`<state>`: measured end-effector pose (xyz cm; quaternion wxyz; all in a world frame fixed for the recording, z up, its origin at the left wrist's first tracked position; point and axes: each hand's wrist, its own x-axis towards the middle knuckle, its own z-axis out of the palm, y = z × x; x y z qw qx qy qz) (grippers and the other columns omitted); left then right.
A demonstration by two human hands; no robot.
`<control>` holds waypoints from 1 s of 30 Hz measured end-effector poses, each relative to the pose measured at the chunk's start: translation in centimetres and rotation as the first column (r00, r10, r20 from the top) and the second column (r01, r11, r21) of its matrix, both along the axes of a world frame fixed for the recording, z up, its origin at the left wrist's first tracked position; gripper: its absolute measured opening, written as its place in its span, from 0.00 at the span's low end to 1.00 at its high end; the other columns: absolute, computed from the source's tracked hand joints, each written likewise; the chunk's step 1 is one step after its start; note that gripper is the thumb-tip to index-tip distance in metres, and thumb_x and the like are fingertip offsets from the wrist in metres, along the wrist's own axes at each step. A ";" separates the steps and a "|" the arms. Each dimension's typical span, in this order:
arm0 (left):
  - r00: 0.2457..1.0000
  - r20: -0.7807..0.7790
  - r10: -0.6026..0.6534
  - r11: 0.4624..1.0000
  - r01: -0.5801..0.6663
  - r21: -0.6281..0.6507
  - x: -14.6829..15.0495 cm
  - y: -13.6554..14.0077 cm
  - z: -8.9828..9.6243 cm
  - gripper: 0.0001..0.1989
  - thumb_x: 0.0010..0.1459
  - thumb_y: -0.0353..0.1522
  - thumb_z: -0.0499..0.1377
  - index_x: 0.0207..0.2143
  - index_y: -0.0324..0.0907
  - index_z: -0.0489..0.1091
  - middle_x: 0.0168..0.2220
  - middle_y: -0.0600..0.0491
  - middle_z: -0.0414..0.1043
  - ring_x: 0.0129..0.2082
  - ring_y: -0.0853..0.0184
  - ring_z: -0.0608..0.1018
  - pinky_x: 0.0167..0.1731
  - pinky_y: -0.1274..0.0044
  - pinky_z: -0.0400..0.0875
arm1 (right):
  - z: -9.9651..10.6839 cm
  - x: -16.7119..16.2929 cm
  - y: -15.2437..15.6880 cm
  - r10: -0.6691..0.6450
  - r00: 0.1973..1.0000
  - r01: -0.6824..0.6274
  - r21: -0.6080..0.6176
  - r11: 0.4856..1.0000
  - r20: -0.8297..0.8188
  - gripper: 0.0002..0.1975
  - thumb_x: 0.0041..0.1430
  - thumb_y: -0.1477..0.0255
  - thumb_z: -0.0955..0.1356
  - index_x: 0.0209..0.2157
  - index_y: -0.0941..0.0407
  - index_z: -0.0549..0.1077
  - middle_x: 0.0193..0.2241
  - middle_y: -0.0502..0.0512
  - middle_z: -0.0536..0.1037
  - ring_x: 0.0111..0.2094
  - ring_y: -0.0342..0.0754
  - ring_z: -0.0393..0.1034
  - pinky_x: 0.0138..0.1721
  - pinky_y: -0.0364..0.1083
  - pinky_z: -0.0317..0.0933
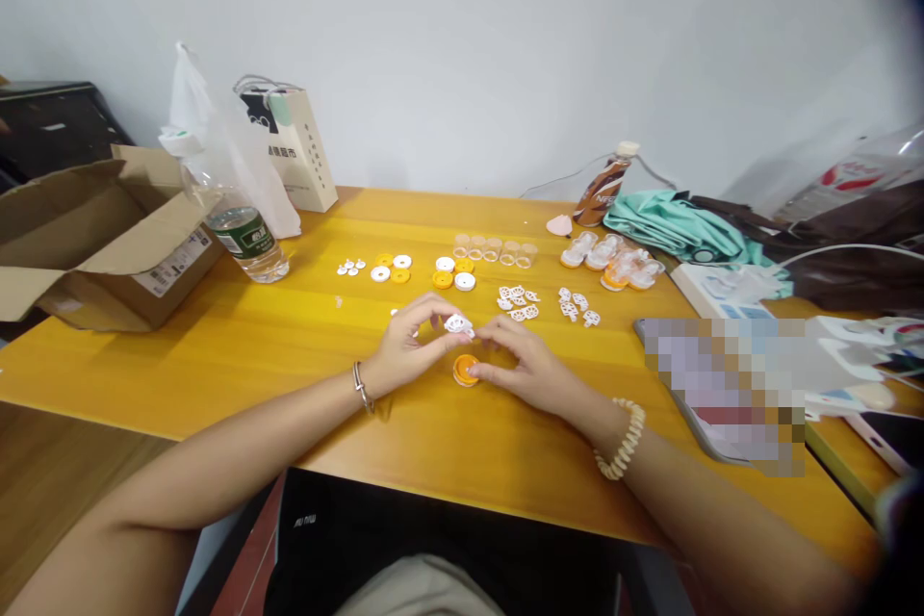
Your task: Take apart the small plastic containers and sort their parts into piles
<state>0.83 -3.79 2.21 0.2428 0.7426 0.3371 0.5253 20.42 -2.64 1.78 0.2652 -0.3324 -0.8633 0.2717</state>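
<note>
gripping a white piece [457, 326], the left hand [410, 348] faces the right hand [532, 370], whose fingers are parted, thumb over an orange cap [462, 373] on the near surface [404, 443].

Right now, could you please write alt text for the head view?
A person's left hand holds a small white part over a table; their right hand is at an orange round piece. White and orange discs lie beyond.

Head camera: worn on the person's head, looking forward and down
Left hand [415, 344], right hand [530, 368]: near, mid-frame
Table [404, 428]: seen from above, across the middle
Wall [448, 58]: farther, upper frame
</note>
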 end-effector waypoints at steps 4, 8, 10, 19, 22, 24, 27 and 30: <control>0.996 -0.044 -0.080 0.997 0.080 0.015 0.4 -0.4 0.1 0.07 0.51 0.33 0.60 0.32 0.39 0.68 0.29 0.53 0.67 0.30 0.71 0.69 0.32 0.77 0.65 | 0.4 0.0 -0.3 0.032 0.979 -0.037 -0.021 0.999 -0.200 0.11 0.57 0.64 0.63 0.37 0.55 0.70 0.32 0.53 0.71 0.34 0.45 0.64 0.37 0.46 0.59; 0.991 -0.063 -0.118 0.992 0.121 0.036 0.5 -0.6 0.1 0.06 0.52 0.31 0.60 0.33 0.39 0.69 0.29 0.53 0.67 0.30 0.71 0.70 0.32 0.77 0.65 | 0.4 -0.2 -0.7 0.044 0.959 -0.080 -0.119 0.990 -0.281 0.10 0.58 0.65 0.63 0.35 0.55 0.70 0.32 0.53 0.72 0.33 0.44 0.66 0.37 0.45 0.60; 0.989 -0.065 -0.133 0.989 0.136 0.055 0.5 -0.7 0.1 0.07 0.51 0.31 0.60 0.34 0.39 0.70 0.29 0.53 0.67 0.30 0.71 0.70 0.33 0.77 0.66 | 0.4 -0.2 -0.7 0.037 0.951 -0.096 -0.181 0.979 -0.307 0.09 0.57 0.65 0.63 0.35 0.55 0.71 0.31 0.52 0.73 0.33 0.44 0.67 0.38 0.44 0.61; 0.981 -0.104 -0.162 0.975 0.175 0.137 0.5 -1.0 0.0 0.14 0.52 0.30 0.60 0.44 0.43 0.69 0.32 0.52 0.66 0.32 0.72 0.70 0.34 0.77 0.68 | 0.7 -0.2 -0.9 0.046 0.940 -0.166 -0.335 0.927 -0.338 0.11 0.59 0.67 0.62 0.37 0.57 0.72 0.35 0.53 0.76 0.37 0.45 0.69 0.40 0.44 0.62; 0.984 -0.099 -0.151 0.977 0.163 0.138 0.5 -1.0 -0.1 0.14 0.52 0.31 0.60 0.43 0.42 0.69 0.33 0.52 0.65 0.34 0.71 0.69 0.36 0.76 0.68 | 0.7 -0.3 -1.0 0.046 0.941 -0.159 -0.320 0.934 -0.334 0.11 0.59 0.66 0.62 0.37 0.57 0.72 0.35 0.53 0.76 0.37 0.45 0.69 0.40 0.44 0.63; 0.983 -0.101 -0.152 0.977 0.165 0.136 0.6 -1.0 0.0 0.13 0.52 0.31 0.60 0.42 0.42 0.69 0.34 0.51 0.65 0.35 0.70 0.70 0.37 0.75 0.68 | 0.7 -0.3 -1.0 0.051 0.943 -0.156 -0.301 0.941 -0.329 0.12 0.59 0.66 0.61 0.36 0.57 0.73 0.34 0.53 0.76 0.36 0.45 0.70 0.39 0.43 0.63; 0.985 -0.087 -0.147 0.977 0.158 0.144 0.7 -1.0 0.1 0.11 0.52 0.31 0.60 0.39 0.41 0.68 0.35 0.50 0.66 0.37 0.68 0.70 0.39 0.73 0.68 | 0.5 -0.3 -0.8 0.042 0.955 -0.123 -0.264 0.957 -0.293 0.12 0.59 0.68 0.61 0.32 0.57 0.74 0.31 0.53 0.77 0.33 0.44 0.71 0.36 0.42 0.64; 0.991 -0.084 -0.106 0.984 0.117 0.137 0.8 -0.9 0.1 0.10 0.52 0.30 0.60 0.38 0.40 0.67 0.35 0.50 0.68 0.36 0.68 0.71 0.38 0.74 0.67 | 0.3 -0.3 -0.6 -0.043 0.961 -0.006 -0.177 0.984 -0.274 0.10 0.58 0.68 0.63 0.32 0.56 0.75 0.31 0.52 0.78 0.33 0.44 0.71 0.37 0.43 0.64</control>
